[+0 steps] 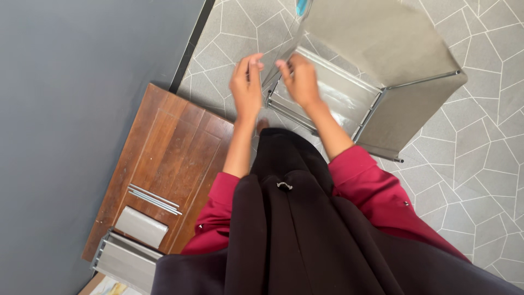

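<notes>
Both hands raised at the near left edge of a metal-framed panel unit.

In the head view, the left hand (246, 82) and right hand (300, 79) are pinched on the grey unit (382, 71), stood on the tiled floor (480, 164); the wooden cabinet (164, 158) is set against the wall at left.

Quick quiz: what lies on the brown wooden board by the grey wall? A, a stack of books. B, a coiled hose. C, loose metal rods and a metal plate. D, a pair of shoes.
C: thin metal rods and a flat metal plate rest on the wooden board.
</notes>
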